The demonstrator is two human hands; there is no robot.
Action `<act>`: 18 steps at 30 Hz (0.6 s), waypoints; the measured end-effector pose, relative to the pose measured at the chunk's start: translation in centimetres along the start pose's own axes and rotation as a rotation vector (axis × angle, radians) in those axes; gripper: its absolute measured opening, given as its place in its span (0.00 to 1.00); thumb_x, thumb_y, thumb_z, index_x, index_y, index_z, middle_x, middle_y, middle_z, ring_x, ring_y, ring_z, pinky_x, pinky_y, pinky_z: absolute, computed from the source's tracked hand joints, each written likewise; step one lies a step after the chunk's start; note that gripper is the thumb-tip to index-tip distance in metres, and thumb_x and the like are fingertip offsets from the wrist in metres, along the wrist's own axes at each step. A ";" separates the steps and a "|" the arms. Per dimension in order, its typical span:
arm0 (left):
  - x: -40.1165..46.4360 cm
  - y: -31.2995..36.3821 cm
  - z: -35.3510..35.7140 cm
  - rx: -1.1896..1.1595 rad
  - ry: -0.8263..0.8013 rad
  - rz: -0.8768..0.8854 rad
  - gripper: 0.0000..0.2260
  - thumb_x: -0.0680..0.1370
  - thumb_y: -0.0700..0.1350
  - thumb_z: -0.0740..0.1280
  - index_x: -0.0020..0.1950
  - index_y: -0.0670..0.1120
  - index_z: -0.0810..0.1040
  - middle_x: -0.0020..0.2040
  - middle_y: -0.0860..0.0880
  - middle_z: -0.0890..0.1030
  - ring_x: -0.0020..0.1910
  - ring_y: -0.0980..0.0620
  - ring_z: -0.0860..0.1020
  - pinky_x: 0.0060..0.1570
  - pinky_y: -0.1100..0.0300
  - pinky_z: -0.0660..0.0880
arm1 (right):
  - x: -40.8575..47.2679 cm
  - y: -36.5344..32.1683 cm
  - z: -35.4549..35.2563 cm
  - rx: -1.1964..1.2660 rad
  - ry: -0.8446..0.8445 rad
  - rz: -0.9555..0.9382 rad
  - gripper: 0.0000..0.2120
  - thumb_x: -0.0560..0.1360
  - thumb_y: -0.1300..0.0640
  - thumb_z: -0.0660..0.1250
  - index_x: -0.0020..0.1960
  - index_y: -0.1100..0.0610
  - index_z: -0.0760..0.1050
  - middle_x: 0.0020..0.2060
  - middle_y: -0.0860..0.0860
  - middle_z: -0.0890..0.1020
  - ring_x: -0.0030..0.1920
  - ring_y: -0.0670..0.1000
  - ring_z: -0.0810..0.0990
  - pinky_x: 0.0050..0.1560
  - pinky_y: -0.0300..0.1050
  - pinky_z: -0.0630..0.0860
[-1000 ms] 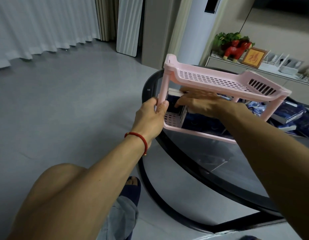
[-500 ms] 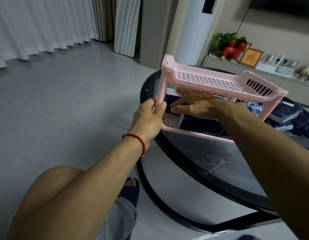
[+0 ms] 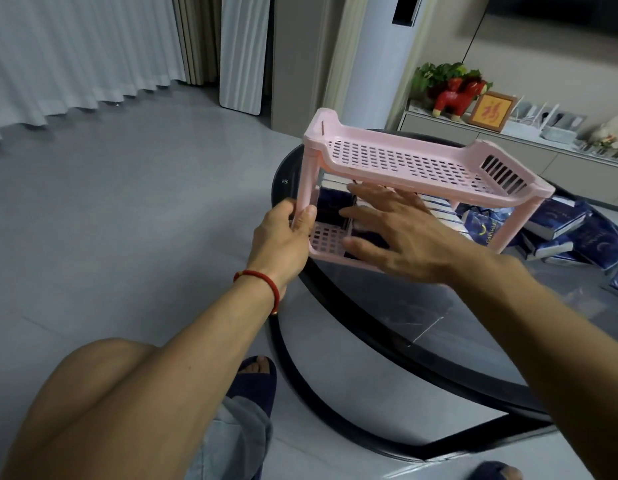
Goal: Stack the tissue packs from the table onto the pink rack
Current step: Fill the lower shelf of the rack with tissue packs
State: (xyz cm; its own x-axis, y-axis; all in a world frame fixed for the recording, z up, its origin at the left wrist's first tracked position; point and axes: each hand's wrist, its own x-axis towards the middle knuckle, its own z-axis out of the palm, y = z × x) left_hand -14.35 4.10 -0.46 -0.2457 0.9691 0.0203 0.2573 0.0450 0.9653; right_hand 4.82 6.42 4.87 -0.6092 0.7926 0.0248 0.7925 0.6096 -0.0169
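Observation:
A pink two-tier rack (image 3: 404, 161) stands at the left edge of the round black glass table (image 3: 404, 323). Its top shelf is bare. Dark blue tissue packs (image 3: 331, 202) stand in a row on the bottom shelf. My left hand (image 3: 283, 233) grips the rack's front left leg. My right hand (image 3: 394, 230) is in front of the lower shelf, fingers spread and holding nothing. More dark blue tissue packs (image 3: 556, 223) lie loose on the table to the right of the rack.
A low cabinet (image 3: 508, 147) behind the table carries a red horse figure (image 3: 456, 98), a plant and a framed picture. Grey tiled floor (image 3: 127, 202) lies to the left. My knee and slippered feet are below the table edge.
My right hand has drawn back out of the lower shelf toward me, and its fingers have spread. My left hand keeps its hold on the rack's leg.

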 end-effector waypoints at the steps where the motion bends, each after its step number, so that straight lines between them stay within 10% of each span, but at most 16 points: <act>1: 0.0 -0.1 0.0 0.011 0.007 0.006 0.13 0.84 0.56 0.60 0.62 0.50 0.77 0.53 0.49 0.83 0.52 0.50 0.82 0.53 0.48 0.82 | -1.2 -0.2 0.3 -0.022 0.050 -0.051 0.33 0.79 0.33 0.51 0.79 0.47 0.63 0.83 0.50 0.55 0.82 0.51 0.50 0.82 0.54 0.42; 11: -0.2 -0.9 0.4 0.027 0.051 0.010 0.05 0.84 0.54 0.63 0.55 0.57 0.77 0.50 0.52 0.84 0.50 0.51 0.83 0.55 0.45 0.82 | -12.2 0.8 3.8 -0.006 0.246 -0.101 0.14 0.79 0.50 0.64 0.61 0.52 0.80 0.63 0.49 0.80 0.60 0.50 0.79 0.62 0.47 0.79; 14: -0.3 -1.0 0.5 0.032 0.068 0.009 0.06 0.84 0.55 0.63 0.55 0.55 0.77 0.49 0.52 0.84 0.50 0.50 0.84 0.54 0.46 0.82 | -13.7 4.0 5.0 0.072 0.395 0.190 0.04 0.76 0.55 0.68 0.50 0.52 0.81 0.49 0.49 0.82 0.45 0.52 0.81 0.45 0.54 0.82; 18: -0.7 -1.0 0.6 0.035 0.090 -0.050 0.10 0.82 0.55 0.67 0.59 0.53 0.74 0.55 0.50 0.83 0.53 0.48 0.83 0.54 0.50 0.81 | -13.0 9.3 6.8 0.080 0.390 0.663 0.17 0.78 0.54 0.68 0.66 0.55 0.76 0.63 0.55 0.78 0.60 0.57 0.78 0.57 0.57 0.78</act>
State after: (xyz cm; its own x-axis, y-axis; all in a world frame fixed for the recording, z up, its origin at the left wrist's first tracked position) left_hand -13.90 3.48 -1.57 -0.3416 0.9399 -0.0029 0.2746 0.1028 0.9560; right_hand 19.94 1.82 -2.43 0.0578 0.9406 0.3345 0.9747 0.0193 -0.2226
